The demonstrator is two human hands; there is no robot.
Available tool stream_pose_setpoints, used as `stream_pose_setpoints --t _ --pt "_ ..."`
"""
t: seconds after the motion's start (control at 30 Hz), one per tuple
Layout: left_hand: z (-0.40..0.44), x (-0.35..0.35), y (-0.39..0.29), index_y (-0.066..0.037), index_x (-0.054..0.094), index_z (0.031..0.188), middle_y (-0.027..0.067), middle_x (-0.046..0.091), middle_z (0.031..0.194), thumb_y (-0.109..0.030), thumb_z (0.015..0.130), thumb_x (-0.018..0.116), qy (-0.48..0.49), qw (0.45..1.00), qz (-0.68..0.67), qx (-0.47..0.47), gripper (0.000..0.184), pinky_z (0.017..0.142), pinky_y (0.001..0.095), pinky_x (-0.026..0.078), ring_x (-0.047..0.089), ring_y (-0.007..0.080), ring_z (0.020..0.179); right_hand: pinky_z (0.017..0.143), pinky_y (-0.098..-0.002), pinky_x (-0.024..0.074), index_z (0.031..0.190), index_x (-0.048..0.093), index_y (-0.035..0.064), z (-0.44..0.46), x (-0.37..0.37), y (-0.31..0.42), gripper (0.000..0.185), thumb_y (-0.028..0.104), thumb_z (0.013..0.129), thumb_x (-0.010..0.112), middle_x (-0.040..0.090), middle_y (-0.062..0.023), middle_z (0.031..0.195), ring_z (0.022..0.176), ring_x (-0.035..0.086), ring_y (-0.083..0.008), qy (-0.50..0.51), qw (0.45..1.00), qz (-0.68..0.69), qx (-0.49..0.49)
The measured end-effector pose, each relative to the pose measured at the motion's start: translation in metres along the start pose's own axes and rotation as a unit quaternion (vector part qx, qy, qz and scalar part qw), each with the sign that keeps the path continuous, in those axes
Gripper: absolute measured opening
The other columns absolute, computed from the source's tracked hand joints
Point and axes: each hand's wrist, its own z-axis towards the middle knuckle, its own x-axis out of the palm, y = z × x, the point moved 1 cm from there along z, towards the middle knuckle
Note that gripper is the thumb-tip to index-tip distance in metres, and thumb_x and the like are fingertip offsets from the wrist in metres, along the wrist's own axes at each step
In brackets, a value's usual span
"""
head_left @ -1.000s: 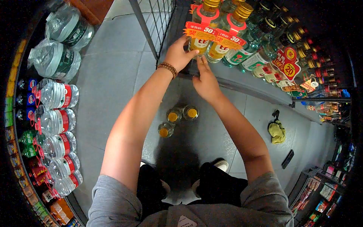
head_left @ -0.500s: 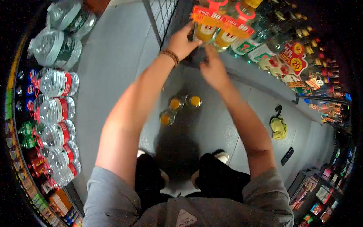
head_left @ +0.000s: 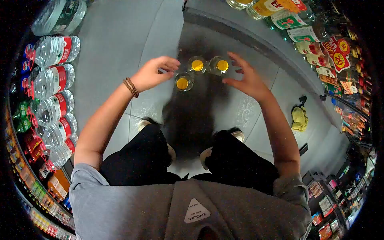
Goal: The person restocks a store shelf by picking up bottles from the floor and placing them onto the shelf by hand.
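Three clear bottles with yellow caps stand upright on the grey floor, seen from above: a left one [head_left: 182, 83], a middle one [head_left: 197, 65] and a right one [head_left: 219, 65]. My left hand [head_left: 155, 73], with a beaded bracelet at the wrist, is open just left of them. On the other side my right hand [head_left: 249, 79] is open too, thumb and fingers apart, close to the right bottle. Neither hand holds anything, and whether any fingertip touches a bottle is hard to tell.
Large water bottles [head_left: 58, 82] line the left side. At the upper right, labelled bottles [head_left: 289, 19] stand on a raised ledge [head_left: 236, 34], with a red price sign [head_left: 339, 54]. A yellow-green cloth item [head_left: 299, 119] and a dark flat object [head_left: 304, 148] lie on the floor.
Both hands have left the bottles with orange price tags on the ledge and come down beside the floor bottles, spreading apart. The view has tilted and shifted, and my knees are more bent.
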Motion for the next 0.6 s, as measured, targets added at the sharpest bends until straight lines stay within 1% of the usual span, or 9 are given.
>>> stream_pose_setpoints --t 0.07,0.1,0.13,0.27,0.37,0.43,0.47,0.53,0.6 --pt "0.0 0.006 0.003 -0.007 0.056 0.12 0.0045 0.061 0.112 -0.005 0.085 0.061 0.001 1.0 0.022 0.003 0.036 0.084 0.0309 0.05 0.059 0.0132 0.099 0.102 -0.0392 0.0382 0.138 0.038 0.0116 0.006 0.019 -0.009 0.081 0.024 0.07 0.08 0.045 -0.0177 0.135 0.124 0.045 -0.0311 0.011 1.0 0.005 -0.022" --pt "0.002 0.008 0.003 -0.008 0.055 0.121 0.0049 0.06 0.113 -0.006 0.085 0.062 0.0 0.999 0.049 0.011 0.037 0.085 0.0311 0.05 0.059 0.0135 0.099 0.102 -0.0366 0.0383 0.138 0.037 0.011 0.012 0.026 -0.012 0.08 0.018 0.071 0.079 0.045 -0.0156 0.136 0.123 0.047 -0.0275 -0.012 0.998 -0.005 -0.057" --pt "0.005 0.008 0.002 -0.007 0.053 0.124 0.0048 0.06 0.114 -0.007 0.086 0.061 -0.014 1.0 0.024 0.007 0.038 0.084 0.0306 0.05 0.059 0.013 0.099 0.102 -0.034 0.0383 0.139 0.036 0.0104 0.016 0.031 -0.014 0.08 0.012 0.071 0.078 0.044 -0.0135 0.137 0.121 0.048 -0.0239 -0.035 0.995 -0.016 -0.091" --pt "0.021 0.006 -0.007 -0.006 0.052 0.124 0.0041 0.06 0.116 -0.01 0.089 0.059 -0.029 0.998 0.019 0.059 0.036 0.084 0.0285 0.049 0.057 0.0121 0.104 0.101 -0.0331 0.0387 0.134 0.04 0.0082 0.027 0.041 -0.024 0.074 0.008 0.07 0.078 0.047 -0.012 0.134 0.12 0.049 -0.0225 -0.052 0.996 -0.02 -0.07" --pt "0.025 0.005 -0.015 -0.005 0.053 0.124 0.0037 0.06 0.116 -0.01 0.09 0.058 -0.041 0.997 0.025 0.059 0.035 0.084 0.0276 0.049 0.057 0.0119 0.104 0.099 -0.0328 0.0405 0.128 0.044 0.0057 0.033 0.042 -0.041 0.067 0.008 0.07 0.078 0.052 -0.0098 0.126 0.115 0.052 -0.0199 -0.027 0.996 0.033 -0.078" --pt "0.025 0.005 -0.017 -0.005 0.053 0.123 0.0034 0.06 0.116 -0.01 0.09 0.058 -0.044 0.997 0.012 0.064 0.034 0.084 0.0273 0.049 0.057 0.0117 0.105 0.093 -0.0328 0.0442 0.12 0.051 0.004 0.033 0.033 -0.042 0.056 0.013 0.072 0.077 0.059 -0.0072 0.114 0.106 0.057 -0.018 -0.025 0.988 0.145 -0.048" --pt "0.026 0.005 -0.017 -0.005 0.053 0.123 0.0032 0.06 0.117 -0.01 0.09 0.058 -0.046 0.997 -0.001 0.069 0.033 0.084 0.027 0.049 0.057 0.0116 0.105 0.093 -0.0328 0.0442 0.12 0.051 0.004 0.031 0.025 -0.043 0.056 0.013 0.072 0.077 0.059 -0.0072 0.114 0.106 0.057 -0.018 -0.028 0.988 0.144 -0.047" --pt "0.024 0.005 -0.024 -0.005 0.053 0.123 0.0033 0.06 0.117 -0.009 0.09 0.058 -0.042 0.996 -0.025 0.078 0.033 0.084 0.0269 0.049 0.057 0.0119 0.105 0.083 -0.0325 0.0495 0.112 0.055 0.0026 0.024 -0.004 -0.014 0.054 0.023 0.069 0.08 0.065 -0.0065 0.098 0.091 0.062 -0.0167 -0.086 0.988 0.129 -0.018" --pt "0.023 0.006 -0.037 -0.005 0.053 0.122 0.0035 0.06 0.116 -0.009 0.09 0.058 -0.037 0.994 -0.051 0.092 0.033 0.085 0.0268 0.049 0.057 0.0122 0.105 0.081 -0.0323 0.05 0.107 0.057 0.003 0.015 -0.023 0.016 0.049 0.024 0.069 0.08 0.066 -0.0056 0.093 0.087 0.063 -0.0162 -0.109 0.985 0.13 -0.006"
